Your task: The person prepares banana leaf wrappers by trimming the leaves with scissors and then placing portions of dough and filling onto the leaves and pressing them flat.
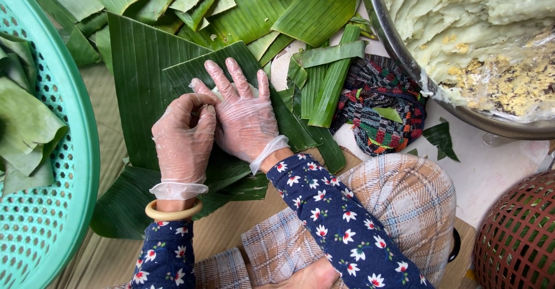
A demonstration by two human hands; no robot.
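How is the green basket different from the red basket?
The green basket is pale turquoise, while the red basket is dark red. The green basket sits at the left with its open side showing and holds leaf pieces; the red basket sits at the lower right, and only its rounded outside shows. The green basket is left of the gloved hands; the red one is farther right. Both have walls full of small holes.

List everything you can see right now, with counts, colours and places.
leaves: many, green, spread over the middle and top
leaf strips: several, green, right of the hands
cloth: one, multicoloured knit, under the strips
bowl: one, metal, top right, full of pale dough with yellow crumbs
teal basket: one, left edge, holding leaves
red basket: one, bottom right
mat: one, tan, under the leaves
bangle: one, cream, left wrist
left hand: clear glove, on a leaf
right hand: clear glove, flat on a leaf
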